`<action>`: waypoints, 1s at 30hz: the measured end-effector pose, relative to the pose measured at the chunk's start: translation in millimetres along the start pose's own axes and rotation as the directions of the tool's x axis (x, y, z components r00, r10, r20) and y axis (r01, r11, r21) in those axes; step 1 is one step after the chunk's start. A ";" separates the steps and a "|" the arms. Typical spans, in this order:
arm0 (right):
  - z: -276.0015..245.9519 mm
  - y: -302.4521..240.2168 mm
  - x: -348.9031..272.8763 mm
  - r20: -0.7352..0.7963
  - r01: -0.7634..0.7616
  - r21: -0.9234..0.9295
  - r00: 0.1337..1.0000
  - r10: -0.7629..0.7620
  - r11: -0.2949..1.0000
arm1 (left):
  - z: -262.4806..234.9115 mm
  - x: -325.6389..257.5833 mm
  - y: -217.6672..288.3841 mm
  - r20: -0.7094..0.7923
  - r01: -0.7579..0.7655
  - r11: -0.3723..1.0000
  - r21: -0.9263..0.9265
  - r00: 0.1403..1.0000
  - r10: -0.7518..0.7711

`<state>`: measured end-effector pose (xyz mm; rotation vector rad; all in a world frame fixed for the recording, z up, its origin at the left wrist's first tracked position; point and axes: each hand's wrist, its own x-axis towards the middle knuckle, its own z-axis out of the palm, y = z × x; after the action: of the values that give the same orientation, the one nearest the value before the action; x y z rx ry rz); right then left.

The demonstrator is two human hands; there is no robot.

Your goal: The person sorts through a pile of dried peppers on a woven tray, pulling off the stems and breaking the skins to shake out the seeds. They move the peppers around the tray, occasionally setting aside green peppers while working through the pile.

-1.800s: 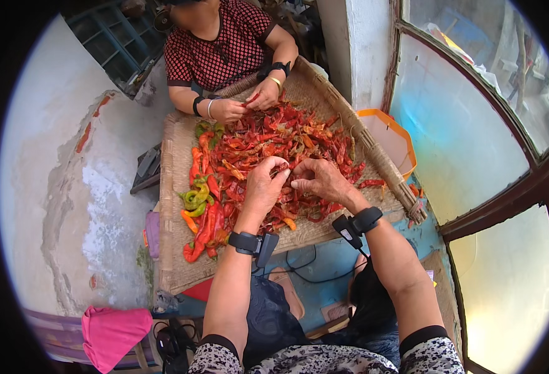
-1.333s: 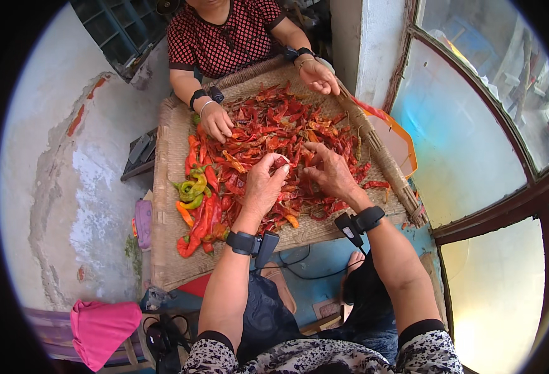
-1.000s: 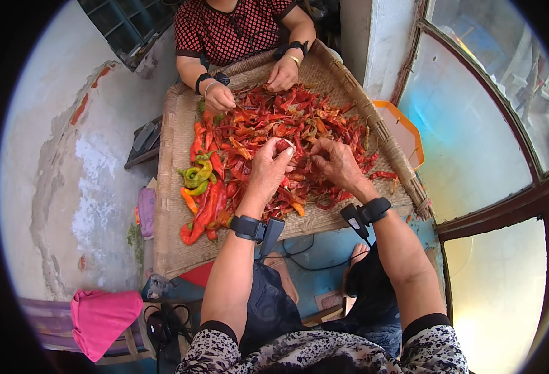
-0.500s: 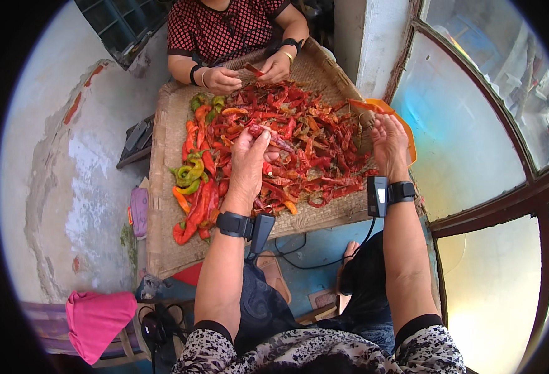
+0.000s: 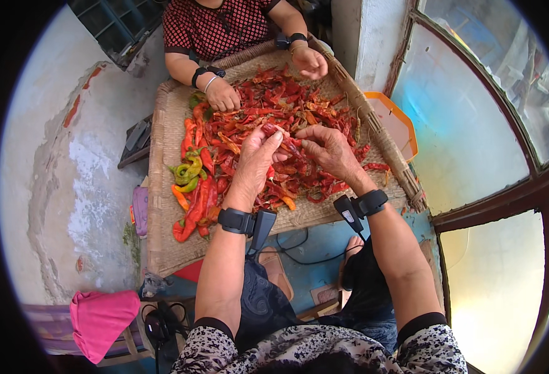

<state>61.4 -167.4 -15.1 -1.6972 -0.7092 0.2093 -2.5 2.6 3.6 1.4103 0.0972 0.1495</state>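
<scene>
Head view: one red chili is at the fingertips of the left hand, pinched between thumb and fingers. The right hand is just to its right, fingers curled, thumb and forefinger close together; whether they grip anything cannot be told. The pile lies beneath and ahead of both hands. Green peppers lie left of the left hand. Beyond both hands, a co-worker is at the far edge of the tray.

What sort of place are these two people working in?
Probably a porch or room of an older home, rather than a factory: the plaster wall is cracked and flaking, frosted panes line the right, and a woven tray holds loose peppers.
</scene>
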 end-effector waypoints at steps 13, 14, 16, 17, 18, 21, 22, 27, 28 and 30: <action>-70.6 40.7 3.6 -0.715 0.092 0.420 0.646 0.267 0.903 | -15.5 6.4 -4.9 -0.190 -0.020 0.999 0.031 0.981 0.026; -68.8 41.4 2.8 -0.739 -0.052 0.186 0.651 0.174 0.981 | -13.5 6.2 -3.9 -0.199 0.002 0.999 0.044 0.980 0.007; -57.7 34.4 0.5 -0.578 -0.117 -0.208 0.815 -0.025 0.971 | -10.7 7.0 -3.0 -0.207 0.025 0.998 0.057 0.978 -0.013; -45.7 27.0 -0.9 -0.414 -0.102 -0.253 0.910 -0.012 0.962 | -11.3 7.5 -2.6 -0.207 -0.003 0.999 0.046 0.978 0.012; -32.9 26.0 -2.2 -0.261 0.000 -0.370 0.960 -0.104 0.929 | -10.4 6.7 -2.7 -0.204 -0.029 0.999 0.031 0.978 0.034; 2.9 21.6 -3.6 -0.132 -0.165 -0.611 0.986 0.106 0.774 | -8.1 6.3 -3.4 -0.213 -0.023 0.998 0.051 0.976 0.033; 10.2 21.6 -3.3 -0.133 -0.178 -0.669 0.984 0.120 0.721 | -6.8 6.7 -3.3 -0.215 -0.023 0.998 0.051 0.976 0.034; 18.5 40.4 9.0 -0.124 -0.195 -0.679 0.981 0.151 0.708 | -2.1 10.1 -4.3 -0.203 0.000 0.998 0.058 0.979 0.011; 16.8 41.2 13.7 -0.112 -0.174 -0.606 0.985 0.133 0.777 | -2.7 9.6 -4.1 -0.204 0.003 0.998 0.060 0.979 0.009; 13.3 37.8 19.6 -0.128 -0.131 -0.434 0.988 0.083 0.892 | -3.7 7.9 -2.3 -0.210 -0.015 0.998 0.064 0.977 0.028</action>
<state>83.2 -148.8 -49.4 -2.1687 -0.6121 0.0313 4.8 7.2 0.9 1.4551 0.2639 0.3166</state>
